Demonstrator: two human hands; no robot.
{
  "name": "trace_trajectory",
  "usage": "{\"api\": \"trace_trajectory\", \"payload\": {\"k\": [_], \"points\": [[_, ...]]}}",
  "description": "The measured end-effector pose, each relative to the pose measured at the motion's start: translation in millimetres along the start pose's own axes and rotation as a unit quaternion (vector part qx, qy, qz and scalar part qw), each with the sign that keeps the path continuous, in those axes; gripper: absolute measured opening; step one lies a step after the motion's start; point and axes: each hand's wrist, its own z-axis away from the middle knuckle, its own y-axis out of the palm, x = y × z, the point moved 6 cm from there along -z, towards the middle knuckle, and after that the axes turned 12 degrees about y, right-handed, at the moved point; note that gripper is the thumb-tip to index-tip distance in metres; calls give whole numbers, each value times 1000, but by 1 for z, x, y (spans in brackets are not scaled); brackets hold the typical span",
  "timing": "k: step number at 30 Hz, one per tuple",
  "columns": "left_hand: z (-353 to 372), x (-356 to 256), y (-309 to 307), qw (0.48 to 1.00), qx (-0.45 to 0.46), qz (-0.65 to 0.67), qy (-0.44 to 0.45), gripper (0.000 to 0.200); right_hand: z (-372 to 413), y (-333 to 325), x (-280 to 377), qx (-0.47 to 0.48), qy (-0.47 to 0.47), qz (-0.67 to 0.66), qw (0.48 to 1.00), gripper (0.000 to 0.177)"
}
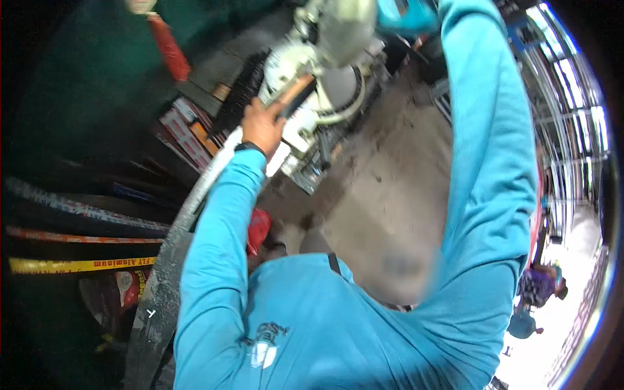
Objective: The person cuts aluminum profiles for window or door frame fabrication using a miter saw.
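My left hand (262,127), with a dark band at the wrist, is closed around the near end of a narrow wood-toned and dark bar (298,93). The bar lies on the pale base (286,65) of a miter saw, beside its round blade area (341,88). Above the bar hangs the saw's blurred greyish head (348,29), with a teal part (406,16) to its right. My right arm, in a teal sleeve (491,117), reaches up past the top edge; its hand is out of view.
Stacked boxes and strips (185,133) stand left of the saw. A long grey edge (162,279) runs down the left, near a yellow lettered strip (78,265). A red object (258,231) is by my body. Two people (539,286) are far right. Brown floor (390,169) spreads below.
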Motion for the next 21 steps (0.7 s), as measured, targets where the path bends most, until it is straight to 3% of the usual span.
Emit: {"api": "trace_trajectory", "payload": {"k": [2, 4, 6, 7, 8, 10, 12, 21], "points": [[-3, 6, 1, 996, 57, 63, -39, 48, -14, 6, -7, 20, 43, -10, 999, 98], [-2, 7, 0, 996, 49, 75, -29, 47, -12, 7, -34, 51, 107, -35, 992, 115], [-2, 6, -3, 997, 41, 62, -24, 45, 0, 8, -71, 103, 187, -74, 974, 68], [-1, 5, -3, 997, 40, 61, -22, 46, 10, 11, -93, 131, 232, -92, 960, 65], [-2, 6, -4, 997, 36, 58, -20, 46, 22, 16, -105, 156, 274, -111, 943, 79], [-3, 8, -3, 998, 26, 57, -16, 47, 64, 22, -113, 143, 334, -247, 898, 87], [-3, 7, -3, 998, 29, 56, -14, 47, 101, 29, -113, 155, 368, -270, 876, 94], [-3, 6, -3, 997, 37, 59, -21, 48, 118, 33, -119, 130, 374, -256, 882, 85]]}}
